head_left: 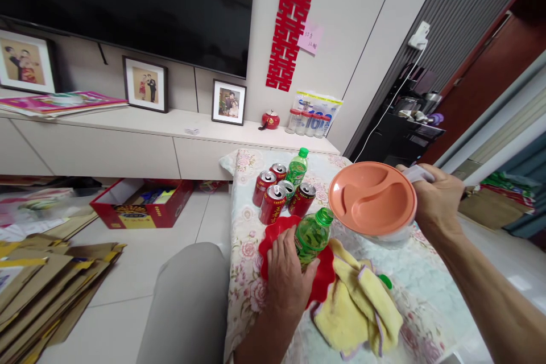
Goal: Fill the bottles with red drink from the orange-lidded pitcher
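My left hand (pixel 285 273) is wrapped around the lower part of a green plastic bottle (pixel 313 234), fingers on one side and thumb on the other. No cap shows on that bottle's neck, and a scalloped red plate (pixel 323 280) is under it. Raised over the table's right side, an orange divided dish (pixel 386 205) is gripped at its rim by my right hand (pixel 439 196). Clear plastic shows beside those fingers and below the dish. A yellow cloth (pixel 358 307) lies crumpled near the plate, with a green cap (pixel 385 281) at its edge.
Several red drink cans (pixel 273 205) and a second, capped green bottle (pixel 297 165) stand behind the plate on the flowered tablecloth (pixel 245 250). A low cabinet (pixel 200 133) runs along the wall. On the floor are a red box (pixel 140 205) and flattened cardboard (pixel 55 290).
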Available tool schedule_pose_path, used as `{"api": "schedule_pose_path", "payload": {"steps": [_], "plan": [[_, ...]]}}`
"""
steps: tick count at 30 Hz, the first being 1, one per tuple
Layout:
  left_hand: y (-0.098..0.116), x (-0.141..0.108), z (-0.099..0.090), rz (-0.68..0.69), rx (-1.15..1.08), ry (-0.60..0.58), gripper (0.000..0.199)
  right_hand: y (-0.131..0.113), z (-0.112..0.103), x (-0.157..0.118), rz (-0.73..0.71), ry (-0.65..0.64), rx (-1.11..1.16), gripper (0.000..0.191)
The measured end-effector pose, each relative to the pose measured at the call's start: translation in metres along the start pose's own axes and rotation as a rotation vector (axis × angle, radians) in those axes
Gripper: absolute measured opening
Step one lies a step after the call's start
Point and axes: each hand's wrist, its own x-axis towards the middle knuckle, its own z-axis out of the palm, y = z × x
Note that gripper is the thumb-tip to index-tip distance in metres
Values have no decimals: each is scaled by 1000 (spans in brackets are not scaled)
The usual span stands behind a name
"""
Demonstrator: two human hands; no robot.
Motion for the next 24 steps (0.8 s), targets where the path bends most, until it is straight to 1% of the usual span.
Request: {"api": "schedule_pose_path", "payload": {"steps": [9, 24], "plan": [[0, 0, 0, -4, 2, -8, 72, -5, 0, 3, -34, 3, -38, 42], [0, 0, -1, -9, 1, -12, 71, -9, -1, 3, -32, -4, -33, 41]]}}
